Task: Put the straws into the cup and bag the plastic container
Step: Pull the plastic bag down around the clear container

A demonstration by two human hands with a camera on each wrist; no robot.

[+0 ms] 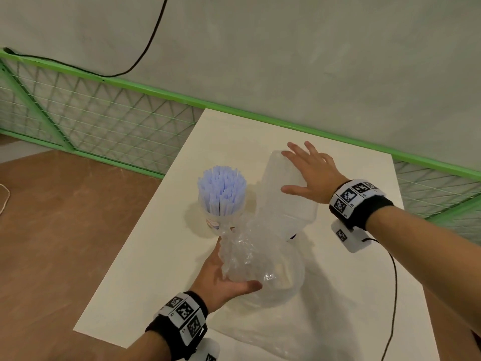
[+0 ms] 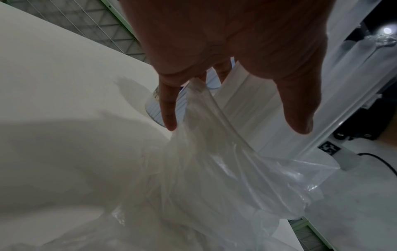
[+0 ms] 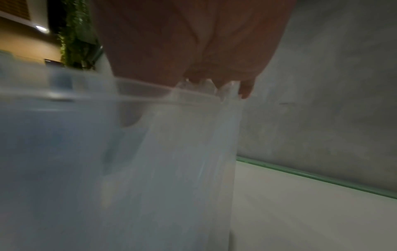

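Note:
A clear cup packed with pale blue straws stands upright on the white table. Right of it a translucent plastic container is tilted, its near end at the mouth of a clear plastic bag. My right hand lies spread on the container's upper face, fingers straight and reaching its far edge; the right wrist view shows the container under the palm. My left hand grips the bag's bunched edge; in the left wrist view the bag hangs from between the fingers.
A green mesh fence runs along the table's far and left sides before a grey wall. Brown floor lies off the table's left edge. A black cable trails from my right wrist across the table.

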